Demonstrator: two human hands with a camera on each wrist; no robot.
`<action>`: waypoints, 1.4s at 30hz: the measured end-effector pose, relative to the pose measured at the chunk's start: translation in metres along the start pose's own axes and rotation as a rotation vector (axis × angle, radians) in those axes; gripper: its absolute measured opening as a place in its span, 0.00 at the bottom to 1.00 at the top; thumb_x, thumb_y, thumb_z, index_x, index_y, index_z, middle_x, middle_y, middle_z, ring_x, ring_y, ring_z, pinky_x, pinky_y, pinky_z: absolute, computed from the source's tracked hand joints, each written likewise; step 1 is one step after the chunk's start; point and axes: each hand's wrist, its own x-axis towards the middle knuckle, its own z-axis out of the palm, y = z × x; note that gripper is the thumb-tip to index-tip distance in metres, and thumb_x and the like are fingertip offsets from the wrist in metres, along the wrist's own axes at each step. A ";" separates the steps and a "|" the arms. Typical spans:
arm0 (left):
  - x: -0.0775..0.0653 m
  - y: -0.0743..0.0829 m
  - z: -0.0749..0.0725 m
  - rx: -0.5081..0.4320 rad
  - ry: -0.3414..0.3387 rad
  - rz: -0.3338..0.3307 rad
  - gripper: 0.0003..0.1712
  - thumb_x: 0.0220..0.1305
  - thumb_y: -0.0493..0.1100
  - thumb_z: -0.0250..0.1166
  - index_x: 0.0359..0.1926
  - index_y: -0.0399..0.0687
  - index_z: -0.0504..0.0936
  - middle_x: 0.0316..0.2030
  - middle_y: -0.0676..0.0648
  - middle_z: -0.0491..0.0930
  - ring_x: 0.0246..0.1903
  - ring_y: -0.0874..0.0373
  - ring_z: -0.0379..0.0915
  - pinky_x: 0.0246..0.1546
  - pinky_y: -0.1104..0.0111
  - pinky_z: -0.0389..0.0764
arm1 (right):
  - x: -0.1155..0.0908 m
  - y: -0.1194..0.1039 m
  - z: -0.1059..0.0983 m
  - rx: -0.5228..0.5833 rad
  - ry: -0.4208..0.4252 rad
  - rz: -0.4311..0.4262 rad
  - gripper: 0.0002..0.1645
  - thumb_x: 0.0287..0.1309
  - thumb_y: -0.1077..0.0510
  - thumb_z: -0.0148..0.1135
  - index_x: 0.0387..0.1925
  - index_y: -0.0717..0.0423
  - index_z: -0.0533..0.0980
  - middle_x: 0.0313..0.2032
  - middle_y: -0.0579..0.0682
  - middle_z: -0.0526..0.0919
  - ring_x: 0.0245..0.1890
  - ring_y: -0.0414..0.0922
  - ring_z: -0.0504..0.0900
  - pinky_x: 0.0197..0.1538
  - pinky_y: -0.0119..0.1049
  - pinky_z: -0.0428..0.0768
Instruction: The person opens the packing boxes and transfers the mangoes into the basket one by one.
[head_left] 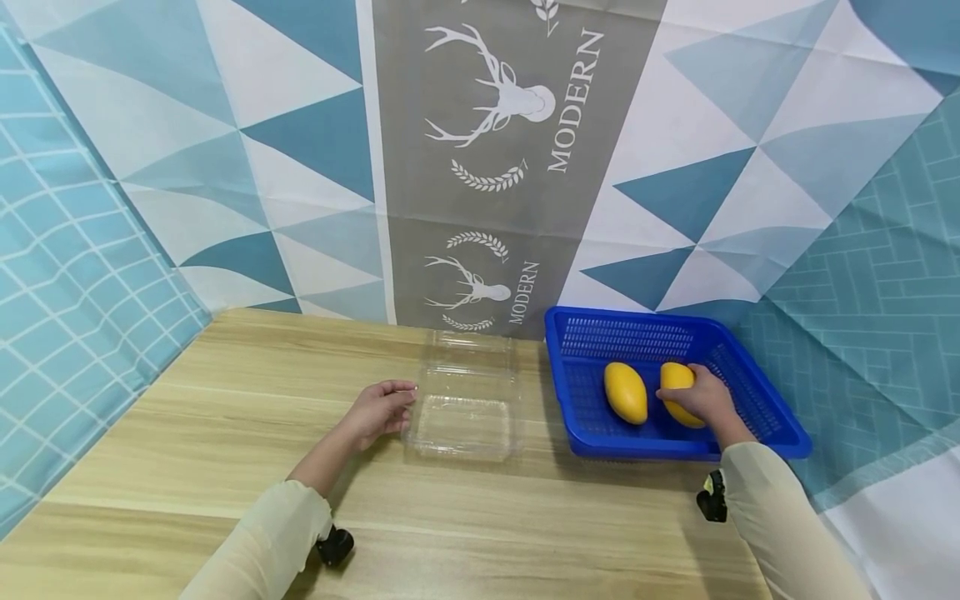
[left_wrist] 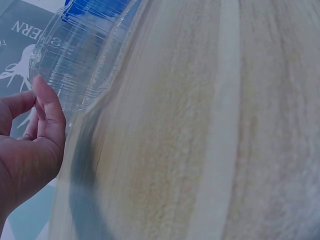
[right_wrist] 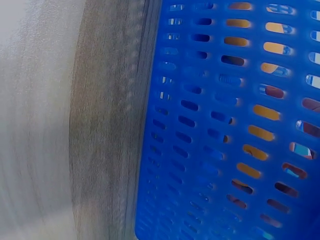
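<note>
In the head view my left hand (head_left: 381,410) is at the left edge of an open clear plastic clamshell box (head_left: 463,425), its hinged lid lying toward the wall. The left wrist view shows thumb and index finger (left_wrist: 50,107) pinching the rim of this box (left_wrist: 82,60). My right hand (head_left: 708,398) reaches into a blue plastic basket (head_left: 562,400) and grips a yellow mango (head_left: 677,377) from above. Beside it, a second mango (head_left: 626,393) lies on the basket floor. From the right wrist, the slotted basket wall (right_wrist: 210,135) mostly hides the mangoes and fingers.
The box and basket share a wood-grain table (head_left: 480,525), the basket at the back right. Behind hangs a patterned cloth (head_left: 480,167) with deer heads and triangles. Blue tiled cloth (head_left: 75,250) covers the left side, teal cloth (head_left: 885,333) the right.
</note>
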 end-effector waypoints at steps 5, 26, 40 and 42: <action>0.001 0.000 0.000 -0.004 0.007 0.000 0.24 0.67 0.39 0.54 0.60 0.31 0.64 0.31 0.52 0.71 0.25 0.64 0.69 0.25 0.77 0.78 | 0.002 0.001 0.001 -0.004 -0.011 -0.007 0.55 0.54 0.45 0.61 0.67 0.75 0.45 0.59 0.77 0.59 0.52 0.67 0.66 0.54 0.60 0.72; -0.001 0.002 0.000 -0.009 0.012 -0.003 0.24 0.67 0.39 0.54 0.60 0.31 0.63 0.32 0.51 0.71 0.25 0.65 0.69 0.25 0.77 0.78 | 0.010 -0.001 0.007 -0.039 -0.052 -0.025 0.53 0.54 0.48 0.60 0.66 0.77 0.45 0.59 0.78 0.58 0.53 0.68 0.65 0.57 0.61 0.69; 0.000 0.000 0.001 0.001 0.015 -0.001 0.24 0.67 0.39 0.55 0.60 0.31 0.64 0.33 0.50 0.71 0.26 0.64 0.70 0.26 0.77 0.78 | 0.015 0.000 0.008 -0.030 -0.071 0.001 0.53 0.55 0.48 0.60 0.67 0.77 0.44 0.60 0.78 0.57 0.54 0.68 0.64 0.58 0.62 0.68; 0.000 0.000 0.001 0.006 0.019 0.000 0.24 0.67 0.39 0.55 0.60 0.32 0.64 0.33 0.50 0.71 0.26 0.64 0.70 0.26 0.77 0.78 | 0.016 0.001 0.008 -0.022 -0.072 0.008 0.53 0.55 0.48 0.60 0.67 0.76 0.44 0.60 0.78 0.57 0.54 0.68 0.64 0.59 0.62 0.67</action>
